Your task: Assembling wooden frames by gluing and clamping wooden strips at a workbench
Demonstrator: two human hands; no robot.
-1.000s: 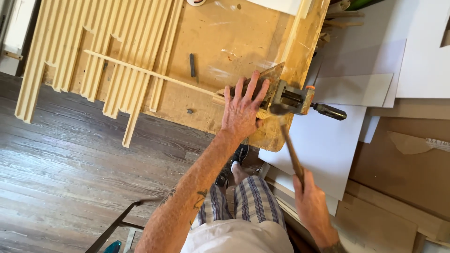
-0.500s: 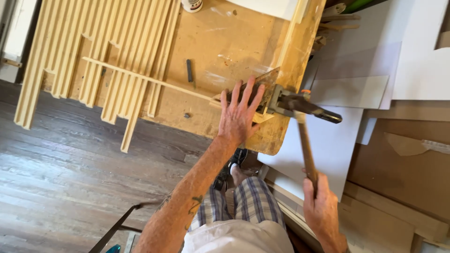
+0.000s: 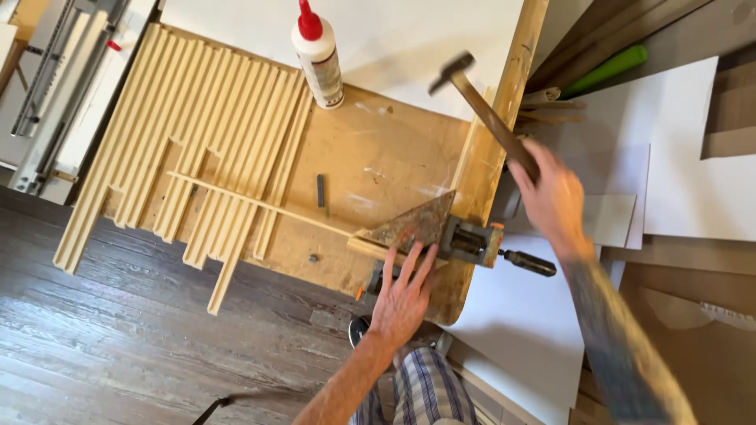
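My left hand [image 3: 403, 293] lies flat with fingers spread on the near edge of a plywood work board [image 3: 378, 157], pressing beside a worn triangular square [image 3: 416, 223] and the end of a thin wood strip [image 3: 260, 205]. A clamp [image 3: 479, 245] with a dark handle grips the board's edge just right of that hand. My right hand [image 3: 551, 197] is closed around the wooden handle of a hammer [image 3: 472, 98], raised above the board's right edge, its dark head pointing up and left.
Several long pale wood slats [image 3: 197, 149] lie side by side on the board's left part. A white glue bottle with a red cap [image 3: 317, 55] stands at the back. White panels [image 3: 669, 149] and cardboard [image 3: 693, 330] lie to the right, dark wood floor [image 3: 118, 338] below.
My right hand has swung the hammer up from low beside the clamp to high over the board's right edge. My left hand stayed pressed by the triangular square. The view shifted.
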